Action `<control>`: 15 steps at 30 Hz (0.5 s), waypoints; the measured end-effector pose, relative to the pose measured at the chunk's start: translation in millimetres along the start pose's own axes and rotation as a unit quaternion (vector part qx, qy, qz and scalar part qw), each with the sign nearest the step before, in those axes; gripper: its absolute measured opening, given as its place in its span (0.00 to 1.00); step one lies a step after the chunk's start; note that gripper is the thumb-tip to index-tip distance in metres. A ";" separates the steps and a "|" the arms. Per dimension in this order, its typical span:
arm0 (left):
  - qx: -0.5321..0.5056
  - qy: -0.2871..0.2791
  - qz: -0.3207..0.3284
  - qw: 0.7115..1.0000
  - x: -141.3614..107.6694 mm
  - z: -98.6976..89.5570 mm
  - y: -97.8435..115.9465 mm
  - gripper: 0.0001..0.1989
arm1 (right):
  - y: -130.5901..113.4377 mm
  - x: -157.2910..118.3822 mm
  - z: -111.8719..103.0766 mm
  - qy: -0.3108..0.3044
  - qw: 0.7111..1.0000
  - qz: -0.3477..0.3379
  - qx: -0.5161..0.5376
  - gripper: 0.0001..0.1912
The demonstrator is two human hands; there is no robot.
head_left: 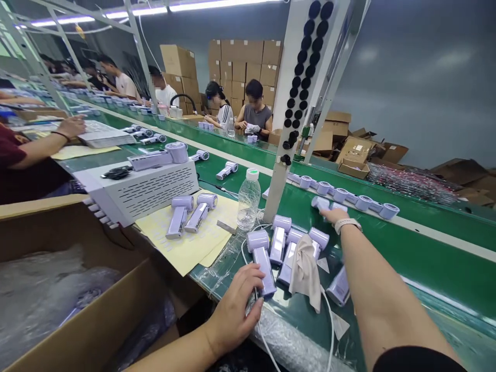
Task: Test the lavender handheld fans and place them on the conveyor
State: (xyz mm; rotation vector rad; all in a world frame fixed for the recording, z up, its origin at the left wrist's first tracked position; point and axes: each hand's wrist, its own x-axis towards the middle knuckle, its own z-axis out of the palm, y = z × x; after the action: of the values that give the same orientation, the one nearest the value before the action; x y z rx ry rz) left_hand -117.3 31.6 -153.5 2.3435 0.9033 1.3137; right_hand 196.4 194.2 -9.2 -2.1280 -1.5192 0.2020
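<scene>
Reaching is the stage I read here: the right hand (332, 216) is out over the green belt (434, 248), its fingers at a lilac handheld device (320, 203) lying there. I can't tell from my seat whether they are closed on it or merely touching. Near the bench edge, the left hand (238, 305) is curled, thumb and fingers close together around the lower end of another lilac unit (264, 268); what exactly they pinch is hidden (a small dark bit shows between them, no more).

For any move at the belt, I judge the call is for a light, sure hold on the rounded body and a low path, with the left hand steadying its own unit.

As for edges, the white post (277, 191) stands upright between the clear bottle (248, 204) and the belt, so I'd give it room. Several lilac units crowd the bench, with a beige cloth (306, 268) draped over some, and a white cable (329, 325) loops toward the front, where it could snag. Beyond the right hand, a row of units (341, 195) lines the pale strip. My most open room is the bare green belt to the right, past the forearm.
</scene>
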 end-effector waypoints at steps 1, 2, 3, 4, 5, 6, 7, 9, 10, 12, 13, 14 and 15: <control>-0.010 0.008 -0.007 1.000 -1.2 -0.4 -1.9 0.10 | 6.9 -7.8 -8.9 -0.011 1.000 0.000 0.005 0.15; -0.022 0.015 -0.017 1.000 -1.9 -0.2 -3.1 0.09 | 14.0 -19.1 -17.5 -0.022 1.000 -0.007 0.012 0.14; -0.034 0.023 -0.028 0.999 -1.6 0.8 -2.7 0.08 | 20.5 -34.5 -24.9 -0.031 0.999 -0.020 0.020 0.14; -0.050 0.030 -0.040 0.998 0.3 2.8 0.0 0.08 | 25.9 -54.3 -30.4 -0.035 0.998 -0.038 0.030 0.15; -0.075 0.031 -0.056 0.995 4.1 5.9 5.5 0.08 | 29.4 -78.1 -33.2 -0.038 0.997 -0.060 0.041 0.16; -0.119 0.030 -0.078 0.989 9.7 10.2 13.7 0.09 | 30.6 -105.3 -33.2 -0.038 0.994 -0.083 0.052 0.17; -0.189 0.028 -0.102 0.976 16.9 15.7 24.2 0.11 | 29.4 -134.8 -30.3 -0.036 0.992 -0.104 0.061 0.19; -0.395 0.018 -0.172 0.902 32.9 28.0 47.8 0.26 | 21.6 -194.4 -18.1 -0.041 0.985 -0.148 0.078 0.23; -0.504 0.026 -0.211 0.837 40.0 33.4 58.3 0.33 | 16.8 -220.8 -10.7 -0.039 0.978 -0.187 0.083 0.23; -0.631 0.047 -0.306 0.711 49.2 38.7 71.1 0.35 | 10.8 -259.1 1.1 -0.010 0.976 -0.206 0.069 0.33; -0.658 0.048 -0.344 0.669 50.7 37.9 72.7 0.32 | 11.1 -268.9 4.1 -0.030 0.970 -0.229 0.073 0.38; -0.668 0.035 -0.373 0.643 50.1 34.8 71.5 0.29 | 14.0 -271.9 4.9 -0.053 0.964 -0.247 0.082 0.37; -0.675 0.012 -0.387 0.628 47.8 30.1 68.4 0.27 | 19.2 -268.7 4.4 -0.071 0.960 -0.256 0.090 0.30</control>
State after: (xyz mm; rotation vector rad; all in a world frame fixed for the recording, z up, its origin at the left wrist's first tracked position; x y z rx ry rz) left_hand -48.1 12.4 -101.6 0.6011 0.4409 0.9592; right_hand 113.5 -55.2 -68.1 -1.5451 -1.9942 0.2983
